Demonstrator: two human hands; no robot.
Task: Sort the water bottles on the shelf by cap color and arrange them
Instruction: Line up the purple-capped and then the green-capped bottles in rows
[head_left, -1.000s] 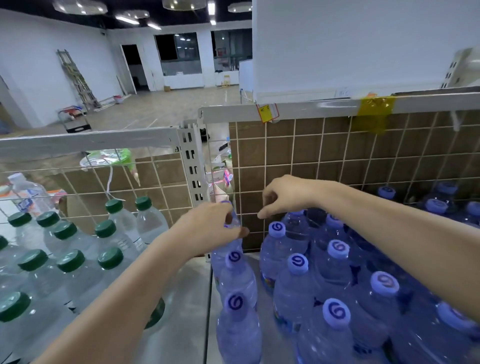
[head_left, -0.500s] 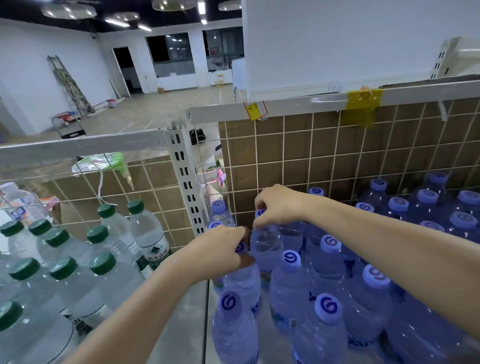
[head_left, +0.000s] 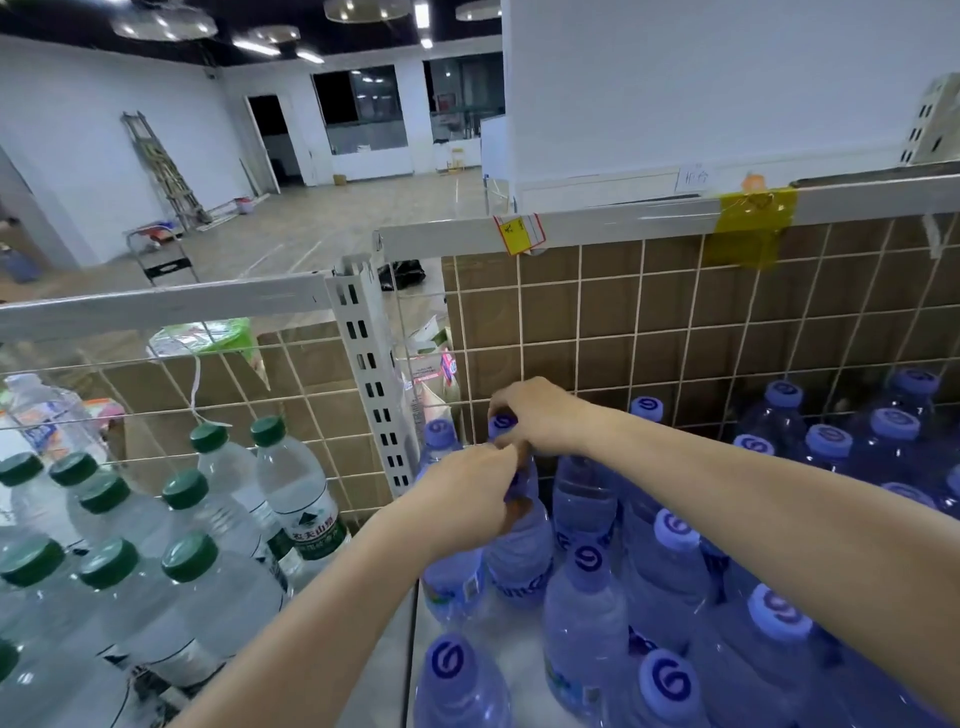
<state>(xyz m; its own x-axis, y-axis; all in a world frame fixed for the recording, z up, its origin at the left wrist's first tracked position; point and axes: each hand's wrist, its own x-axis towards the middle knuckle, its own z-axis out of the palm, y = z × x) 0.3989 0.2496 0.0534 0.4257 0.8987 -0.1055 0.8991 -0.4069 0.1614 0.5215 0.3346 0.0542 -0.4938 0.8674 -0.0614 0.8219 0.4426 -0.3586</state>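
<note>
Both hands have closed in on one blue-capped bottle (head_left: 519, 540) since a second ago, when the left hand was reaching toward the corner and the right hovered above the caps. Now the left hand (head_left: 462, 499) wraps its fingers (head_left: 506, 457) around the neck and shoulder of that bottle, grasping it, while the right hand (head_left: 540, 415) curls over its cap from above, fingertips pinching around the top. The bottle stands upright in the back left corner of the right-hand shelf section, just beside the white slotted upright post (head_left: 371, 374) and close to the wire grid back panel (head_left: 675, 332). Another blue-capped bottle (head_left: 439, 441) stands right against the post behind it. More blue-capped bottles (head_left: 670, 577) crowd the shelf (head_left: 410, 649) to the right and front, all upright. Left of the post, green-capped bottles (head_left: 218, 587) stand grouped in their own section, well apart from the held one. A yellow tag (head_left: 519, 234) and yellow tape (head_left: 753, 223) hang on the top rail (head_left: 623, 223).
</note>
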